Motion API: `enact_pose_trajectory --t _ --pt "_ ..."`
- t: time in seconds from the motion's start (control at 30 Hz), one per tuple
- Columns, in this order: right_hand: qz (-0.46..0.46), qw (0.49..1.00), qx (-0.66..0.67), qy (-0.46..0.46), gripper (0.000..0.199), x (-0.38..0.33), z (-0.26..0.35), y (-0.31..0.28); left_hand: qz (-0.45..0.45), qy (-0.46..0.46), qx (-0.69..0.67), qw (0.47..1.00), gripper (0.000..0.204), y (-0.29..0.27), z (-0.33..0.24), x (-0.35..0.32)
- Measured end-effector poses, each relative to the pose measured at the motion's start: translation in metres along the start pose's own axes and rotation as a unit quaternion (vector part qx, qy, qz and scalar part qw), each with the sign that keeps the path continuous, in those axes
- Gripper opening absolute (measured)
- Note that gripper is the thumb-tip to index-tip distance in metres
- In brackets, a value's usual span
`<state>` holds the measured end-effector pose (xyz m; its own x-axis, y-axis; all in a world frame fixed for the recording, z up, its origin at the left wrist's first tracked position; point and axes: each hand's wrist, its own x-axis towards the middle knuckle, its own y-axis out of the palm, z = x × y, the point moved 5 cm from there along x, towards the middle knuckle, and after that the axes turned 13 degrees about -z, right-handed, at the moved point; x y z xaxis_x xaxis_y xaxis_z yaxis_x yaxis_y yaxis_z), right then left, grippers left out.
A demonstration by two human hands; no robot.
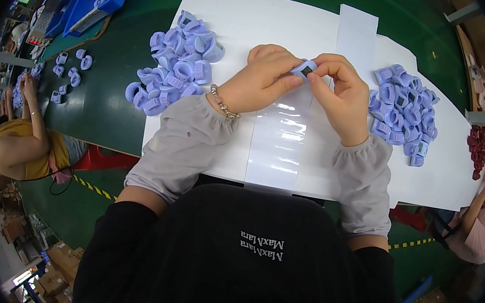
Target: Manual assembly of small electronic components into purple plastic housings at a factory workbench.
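A lavender watch-like band [305,69] with a dark square face is held between both hands above the white table covering. The fingers and thumb of my left hand [266,80] grip its left end. My right hand [341,91] pinches its right end between thumb and fingertips. Part of the band is hidden behind the fingers. To the left lies a heap of similar lavender bands [176,64]. Another heap of lavender bands [404,106], some showing dark faces, sits to the right.
A clear plastic strip [277,146] runs down the white sheet [241,27] before me. Blue trays [101,0] stand far left near several loose bands [74,77]. One person [30,147] sits at the left, another [476,235] at the right beside dark red pieces [476,151].
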<state>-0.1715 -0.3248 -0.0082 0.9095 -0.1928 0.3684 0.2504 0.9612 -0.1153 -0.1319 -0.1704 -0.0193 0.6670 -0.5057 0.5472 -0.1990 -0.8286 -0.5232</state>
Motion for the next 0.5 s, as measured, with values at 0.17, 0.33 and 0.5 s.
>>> enact_pose_trajectory --t 0.17,0.33,0.5 --pt "-0.004 1.000 -0.014 -0.020 0.008 -0.0006 0.0027 0.0002 -0.003 -0.012 -0.014 1.000 0.024 0.0003 -0.0003 0.0001" --pt "-0.028 0.997 -0.019 0.068 0.012 -0.0028 0.0046 0.0016 0.002 -0.005 -0.025 1.000 0.024 -0.0008 0.0004 0.0013" --pt "0.030 0.986 0.027 0.163 0.016 -0.0040 0.0110 0.0041 0.031 0.020 -0.030 0.999 0.024 -0.0015 -0.0048 0.0004"
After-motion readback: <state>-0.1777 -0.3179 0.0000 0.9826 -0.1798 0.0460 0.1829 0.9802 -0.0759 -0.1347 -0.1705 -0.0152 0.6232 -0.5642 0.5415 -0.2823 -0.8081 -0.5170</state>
